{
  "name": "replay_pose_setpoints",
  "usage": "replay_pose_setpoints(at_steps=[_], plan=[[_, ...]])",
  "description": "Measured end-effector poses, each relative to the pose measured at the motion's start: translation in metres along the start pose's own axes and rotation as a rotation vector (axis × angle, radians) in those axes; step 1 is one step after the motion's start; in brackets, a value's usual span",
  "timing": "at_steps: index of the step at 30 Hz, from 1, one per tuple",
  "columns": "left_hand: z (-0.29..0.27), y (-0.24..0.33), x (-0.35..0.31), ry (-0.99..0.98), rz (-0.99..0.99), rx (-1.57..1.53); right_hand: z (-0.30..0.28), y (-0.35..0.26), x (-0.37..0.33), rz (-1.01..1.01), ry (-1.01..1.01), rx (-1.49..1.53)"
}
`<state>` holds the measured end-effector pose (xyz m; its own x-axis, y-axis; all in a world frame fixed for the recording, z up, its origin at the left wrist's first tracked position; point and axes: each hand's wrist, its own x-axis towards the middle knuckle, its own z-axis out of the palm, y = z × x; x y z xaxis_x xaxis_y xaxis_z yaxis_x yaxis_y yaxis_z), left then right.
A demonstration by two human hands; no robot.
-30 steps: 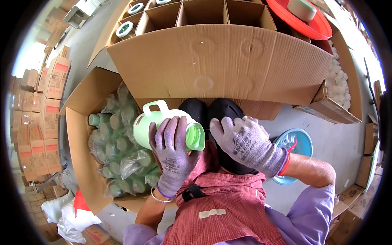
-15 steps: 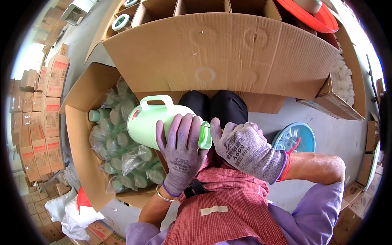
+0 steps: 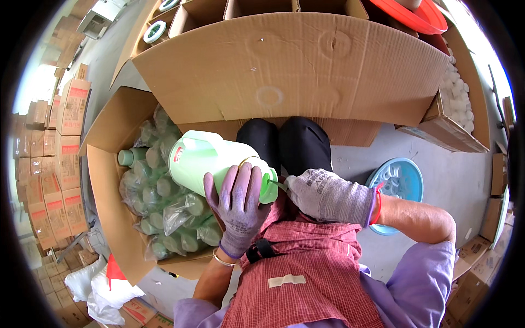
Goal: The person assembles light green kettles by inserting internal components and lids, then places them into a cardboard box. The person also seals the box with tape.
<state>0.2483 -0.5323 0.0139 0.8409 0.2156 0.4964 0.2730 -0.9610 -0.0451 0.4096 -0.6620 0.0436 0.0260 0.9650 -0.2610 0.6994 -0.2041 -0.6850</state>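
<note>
A pale green thermos jug lies tilted on its side above my lap, its handle turned up and away from me. My left hand, in a grey-purple knit glove, is wrapped over the jug's body near its right end, fingers slightly spread. That end carries a brighter green rim. My right hand, gloved alike, is closed beside the rim. From its fingertips a thin dark green strip reaches to the rim; the rest of the strip is hidden by the glove.
On the left stands an open carton of plastic-wrapped pale green jug parts. A large divided carton rises in front of me, with a red basin on top. A blue basin holds clear rings. White pieces fill a box at right.
The jug has rolled a little, so its handle is seen more from above. My right hand has drawn in lower against the rim, and the thin strip now shows at its fingertips.
</note>
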Motion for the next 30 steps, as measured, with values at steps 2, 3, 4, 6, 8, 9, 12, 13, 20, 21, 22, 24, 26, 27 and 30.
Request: replay_pose_setpoints(at_steps=[2,3,4,6,8,9,12,13,20,21,22,24,26,27,30], plan=[[0.002,-0.001,-0.007,0.014,0.029,0.016,0.016,0.010,0.004,-0.075,0.033,0.053],[0.004,-0.002,-0.010,0.032,0.043,0.022,0.021,0.012,0.004,-0.111,0.051,0.078],[0.005,-0.002,-0.013,0.049,0.057,0.027,0.023,0.013,0.002,0.071,-0.082,0.318],[0.006,-0.004,-0.021,0.051,0.055,0.024,0.004,-0.006,0.003,0.429,-0.360,0.796],[0.005,-0.005,-0.026,0.054,0.055,0.010,0.011,-0.004,0.005,0.418,-0.416,0.908],[0.004,-0.006,-0.028,0.056,0.054,0.000,0.015,-0.003,0.006,0.412,-0.444,0.964],[0.009,-0.011,-0.034,0.098,0.021,-0.020,0.039,0.007,0.001,0.079,-0.364,1.148],[0.010,-0.013,-0.036,0.117,0.004,-0.024,0.049,0.009,-0.001,-0.075,-0.313,1.208],[0.014,-0.026,-0.046,0.139,-0.032,-0.120,0.066,-0.028,0.002,0.106,-0.455,1.910],[0.014,-0.027,-0.046,0.150,-0.044,-0.172,0.073,-0.033,0.003,0.145,-0.466,2.050],[0.015,-0.026,-0.046,0.168,-0.060,-0.145,0.079,-0.036,0.005,0.132,-0.506,2.187],[0.020,-0.023,-0.046,0.206,-0.128,-0.092,0.093,-0.048,0.009,-0.038,-0.472,2.399],[0.024,-0.019,-0.042,0.255,-0.166,-0.065,0.113,-0.058,0.017,-0.351,-0.537,2.721],[0.025,-0.017,-0.039,0.284,-0.171,-0.063,0.118,-0.065,0.019,-0.393,-0.522,2.787],[0.023,-0.012,-0.034,0.313,-0.202,-0.085,0.121,-0.077,0.028,-0.562,-0.495,2.936]])
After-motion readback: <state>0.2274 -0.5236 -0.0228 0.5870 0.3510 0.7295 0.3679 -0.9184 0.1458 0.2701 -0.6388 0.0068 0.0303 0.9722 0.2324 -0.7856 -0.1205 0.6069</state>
